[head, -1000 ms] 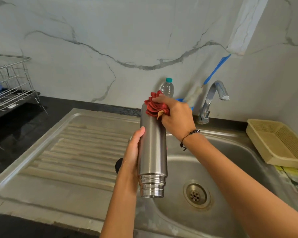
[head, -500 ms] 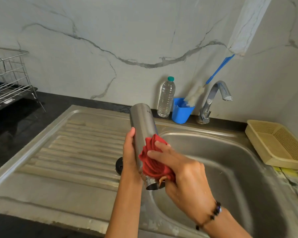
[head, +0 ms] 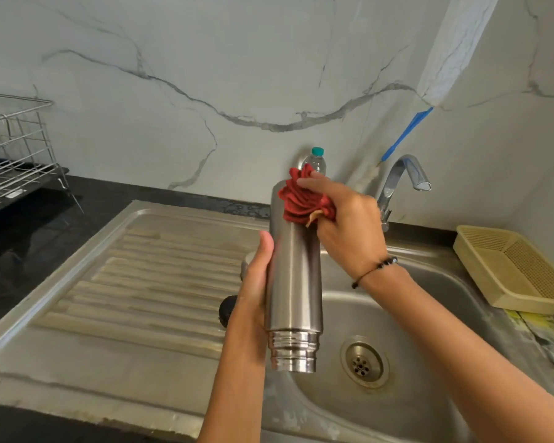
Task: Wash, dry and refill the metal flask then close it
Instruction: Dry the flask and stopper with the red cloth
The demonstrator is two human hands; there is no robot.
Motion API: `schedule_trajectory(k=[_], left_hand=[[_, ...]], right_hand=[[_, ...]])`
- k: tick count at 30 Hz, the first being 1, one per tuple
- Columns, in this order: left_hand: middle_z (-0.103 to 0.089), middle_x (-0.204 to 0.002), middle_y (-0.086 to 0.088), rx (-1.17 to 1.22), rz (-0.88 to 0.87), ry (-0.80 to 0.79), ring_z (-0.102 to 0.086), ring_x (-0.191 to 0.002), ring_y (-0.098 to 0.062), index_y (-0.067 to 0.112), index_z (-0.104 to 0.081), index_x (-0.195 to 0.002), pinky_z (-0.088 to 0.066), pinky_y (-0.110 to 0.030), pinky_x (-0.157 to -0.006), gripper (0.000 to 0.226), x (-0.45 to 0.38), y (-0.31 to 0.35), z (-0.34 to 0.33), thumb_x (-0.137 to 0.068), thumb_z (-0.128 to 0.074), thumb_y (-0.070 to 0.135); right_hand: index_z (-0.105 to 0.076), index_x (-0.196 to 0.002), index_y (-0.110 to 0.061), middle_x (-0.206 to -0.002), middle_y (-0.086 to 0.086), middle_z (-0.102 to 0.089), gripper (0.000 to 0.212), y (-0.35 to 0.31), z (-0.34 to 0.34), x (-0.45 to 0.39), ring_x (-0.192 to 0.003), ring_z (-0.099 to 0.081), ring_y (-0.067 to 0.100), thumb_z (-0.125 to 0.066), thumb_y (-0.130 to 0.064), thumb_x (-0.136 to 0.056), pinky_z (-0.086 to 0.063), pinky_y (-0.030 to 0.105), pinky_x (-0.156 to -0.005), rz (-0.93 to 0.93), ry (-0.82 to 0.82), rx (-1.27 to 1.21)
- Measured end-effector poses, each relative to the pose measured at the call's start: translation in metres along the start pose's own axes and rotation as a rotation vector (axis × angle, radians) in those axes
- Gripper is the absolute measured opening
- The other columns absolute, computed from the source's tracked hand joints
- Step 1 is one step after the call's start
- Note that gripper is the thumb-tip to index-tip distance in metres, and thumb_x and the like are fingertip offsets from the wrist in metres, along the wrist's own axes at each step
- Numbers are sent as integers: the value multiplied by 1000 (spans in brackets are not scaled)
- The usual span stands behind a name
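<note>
Since half a second ago, the right hand (head: 349, 225) has slid its red cloth (head: 303, 201) from the flask's threaded mouth up to the base end, now uppermost. That hand bunches the cloth in curled fingers and presses it to the steel. The left hand (head: 256, 289) wraps the metal flask (head: 293, 282) at mid-body, holding it mouth-down over the sink (head: 397, 410) near the drain (head: 363, 362). Drying seems to be the step in hand. Next, I judge, the flask must be turned mouth-up for refilling, perhaps at the tap (head: 403, 177), and a black object, possibly the cap (head: 226, 311), half hidden behind the left wrist, fetched.
</note>
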State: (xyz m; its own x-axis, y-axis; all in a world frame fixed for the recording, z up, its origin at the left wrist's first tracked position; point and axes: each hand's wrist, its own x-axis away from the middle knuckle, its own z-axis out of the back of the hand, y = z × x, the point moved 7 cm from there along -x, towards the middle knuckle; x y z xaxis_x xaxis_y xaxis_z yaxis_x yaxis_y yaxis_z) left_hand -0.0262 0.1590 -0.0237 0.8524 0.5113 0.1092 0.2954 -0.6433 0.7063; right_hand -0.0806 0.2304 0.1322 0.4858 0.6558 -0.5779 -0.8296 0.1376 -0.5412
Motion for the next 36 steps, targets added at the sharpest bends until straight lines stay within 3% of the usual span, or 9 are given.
schedule_trajectory(k=[3, 6, 8, 11, 15, 25, 27, 31, 36], left_hand=[[-71, -92, -17, -11, -30, -19, -69, -75, -28, 5, -71, -105, -57, -37, -69, 78, -3, 6, -3, -51, -82, 60], [-72, -79, -11, 95, -94, -10, -69, -68, -20, 11, -78, -81, -56, -31, -69, 42, 0, 14, -8, -75, -58, 47], [-72, -81, -11, 181, -114, 7, -69, -69, -19, 9, -78, -83, -58, -26, -64, 42, -3, 14, -8, -78, -52, 42], [-68, -99, -18, 309, -96, -3, -68, -85, -25, 1, -64, -112, -58, -32, -77, 53, -5, 7, -9, -81, -52, 42], [-62, -88, -17, 384, -15, -23, -63, -78, -26, -2, -64, -107, -56, -34, -71, 63, -8, -8, -3, -79, -52, 54], [-67, -90, -16, 421, -31, 28, -68, -78, -24, -2, -61, -112, -58, -31, -74, 61, -14, -3, 3, -74, -58, 46], [-65, -104, -16, 371, -37, 63, -65, -87, -26, 4, -60, -121, -54, -37, -84, 55, -14, -2, 8, -82, -56, 42], [-56, -120, -30, 156, -8, 68, -59, -97, -37, 1, -61, -122, -54, -37, -74, 67, -10, -3, 0, -79, -61, 52], [-68, -99, -16, 73, 37, -32, -64, -85, -26, 6, -68, -112, -54, -34, -73, 65, -3, -2, -16, -75, -58, 58]], right_hand=[[-62, -121, -22, -138, 3, -50, 57, 2, -6, -5, -122, -52, 22, -54, 4, -72, -43, 35, -98, -14, -44, 76], [-65, -118, -22, -133, 4, -54, 53, 1, -8, 8, -119, -55, 22, -51, -1, -71, -39, 23, -98, 20, -65, 77], [-67, -115, -22, -128, 4, -58, 52, -1, -9, 24, -117, -56, 19, -44, -12, -69, -39, 19, -96, 61, -77, 72], [-69, -111, -24, -125, 2, -61, 52, -6, -11, 52, -106, -64, 23, -38, -27, -70, -55, 37, -84, 109, -94, 111], [-70, -106, -26, -120, 2, -65, 48, -10, -7, 88, -96, -68, 22, -51, -14, -63, -59, 41, -68, 165, -62, 141], [-71, -105, -26, -114, -5, -68, 54, -10, 13, 82, -109, -59, 1, -45, -5, -62, -49, 23, -92, 55, -135, -165], [-70, -107, -25, -115, -3, -67, 56, -3, 20, 53, -108, -61, 6, -48, 0, -62, -46, 21, -95, 4, -76, -140], [-69, -110, -20, -114, 4, -68, 51, 5, 21, -6, -108, -62, 21, -47, -5, -67, -44, 23, -96, -35, 39, -14], [-67, -115, -23, -125, 3, -62, 52, 9, -2, -11, -115, -57, 24, -54, 3, -72, -44, 30, -95, -24, -80, 115]])
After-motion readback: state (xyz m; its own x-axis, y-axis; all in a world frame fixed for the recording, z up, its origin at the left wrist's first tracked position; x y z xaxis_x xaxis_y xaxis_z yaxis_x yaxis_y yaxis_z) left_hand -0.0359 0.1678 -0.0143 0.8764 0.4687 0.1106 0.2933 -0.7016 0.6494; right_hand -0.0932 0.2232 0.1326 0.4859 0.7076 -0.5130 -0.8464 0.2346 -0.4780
